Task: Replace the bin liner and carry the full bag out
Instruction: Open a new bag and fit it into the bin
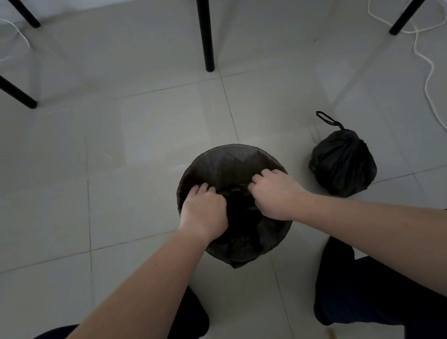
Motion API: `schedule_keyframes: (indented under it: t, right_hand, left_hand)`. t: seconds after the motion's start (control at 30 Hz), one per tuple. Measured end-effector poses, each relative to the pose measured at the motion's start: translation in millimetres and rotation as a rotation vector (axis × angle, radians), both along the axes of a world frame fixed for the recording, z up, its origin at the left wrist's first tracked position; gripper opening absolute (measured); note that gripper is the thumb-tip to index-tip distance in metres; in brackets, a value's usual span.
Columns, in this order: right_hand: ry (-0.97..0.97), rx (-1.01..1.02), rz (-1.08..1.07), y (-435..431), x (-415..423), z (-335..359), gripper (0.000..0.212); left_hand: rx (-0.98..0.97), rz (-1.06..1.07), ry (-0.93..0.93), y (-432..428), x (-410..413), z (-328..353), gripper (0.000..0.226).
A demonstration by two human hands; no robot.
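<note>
Both hands are down inside the mouth of the bin (229,165): the left hand (203,211) is curled over the near-left part of the rim with its fingers closed on the black liner (244,241), and the right hand (273,196) is bunched on the liner at the near-right part of the rim, knuckles up, fingers also closed on the plastic. The bin stands on the tiled floor (104,186), between the person's two dark-trousered knees on its near side.

Left of the bin and beyond it the floor lies bare as far as the black table legs. Five such legs show: one straight beyond the bin (205,28), a second close behind that one, two far to the bin's left and one far to its right. A white cable (430,74) snakes along the floor well right of the bin.

Draped over the round rim, the liner is thin and crinkled, and slack folds hang over the near side. One full bag (343,162), black, rounded, cinched at the top with a drawstring loop, sits on the floor just right of the bin, not touching it.
</note>
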State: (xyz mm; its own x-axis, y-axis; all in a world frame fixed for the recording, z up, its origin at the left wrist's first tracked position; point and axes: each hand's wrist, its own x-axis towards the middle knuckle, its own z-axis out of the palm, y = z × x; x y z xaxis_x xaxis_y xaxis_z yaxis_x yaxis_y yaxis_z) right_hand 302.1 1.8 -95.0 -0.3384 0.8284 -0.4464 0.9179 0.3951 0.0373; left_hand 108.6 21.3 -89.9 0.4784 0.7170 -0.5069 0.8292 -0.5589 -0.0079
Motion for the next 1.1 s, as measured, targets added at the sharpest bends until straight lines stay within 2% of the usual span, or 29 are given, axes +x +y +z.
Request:
schedule_keyframes:
  t: [0.07, 0.17, 0.23, 0.33, 0.37, 0.43, 0.53, 0.6, 0.67, 0.7, 0.8, 0.9, 0.97, 1.03, 1.07, 1.1]
  right_hand:
    - [0.048, -0.049, -0.025, -2, 1, -13, 0.056]
    - [-0.199, -0.234, -0.006, -12, 10, -28, 0.096]
    - [-0.344, -0.322, 0.001, -17, 11, -31, 0.11]
    - [-0.413, -0.35, -0.049, -17, 4, -29, 0.121]
    - [-0.437, -0.34, -0.048, -17, 1, -25, 0.12]
    - [-0.448, -0.283, -0.022, -18, -4, -16, 0.105]
    - [-0.304, -0.172, -0.004, -17, -12, -9, 0.074]
    - [-0.149, -0.174, -0.014, -18, -15, -13, 0.069]
    - [-0.118, -0.265, 0.023, -23, -13, -20, 0.071]
    - [-0.175, -0.327, 0.031, -26, -9, -22, 0.074]
    - [-0.397, -0.483, -0.017, -32, -3, -20, 0.096]
    - [-0.43, -0.588, -0.035, -30, -7, -18, 0.109]
    - [-0.344, -0.572, -0.029, -23, -13, -10, 0.098]
    - [-0.172, -0.389, -0.018, -15, -18, -1, 0.057]
    - [-0.091, -0.283, -0.007, -11, -19, 2, 0.04]
    - [-0.037, -0.205, 0.003, -8, -20, 1, 0.032]
  left_hand:
    - [-0.049, 0.027, -0.008, -3, 3, -4, 0.051]
    - [-0.103, 0.057, 0.26, -6, -8, -14, 0.091]
    - [-0.087, 0.044, 0.372, -5, -20, -22, 0.117]
    - [-0.05, 0.028, 0.372, -2, -25, -26, 0.13]
    - [-0.043, 0.024, 0.371, -2, -23, -25, 0.132]
    - [-0.029, 0.015, 0.362, -4, -15, -20, 0.128]
    - [0.004, -0.01, 0.279, -9, 0, -13, 0.095]
    - [-0.109, 0.007, 0.147, -11, 10, -13, 0.073]
    - [-0.285, 0.062, 0.084, -15, 12, -14, 0.064]
    - [-0.323, 0.076, 0.132, -17, 9, -16, 0.07]
    - [-0.24, 0.026, 0.416, -18, -8, -20, 0.118]
    - [-0.207, -0.067, 0.424, -10, -14, -23, 0.141]
    - [-0.232, -0.098, 0.389, -4, -12, -24, 0.141]
    - [-0.305, -0.093, 0.329, -4, -5, -21, 0.115]
    - [-0.351, -0.064, 0.259, -6, -1, -19, 0.092]
    - [-0.384, -0.036, 0.207, -8, 2, -19, 0.068]
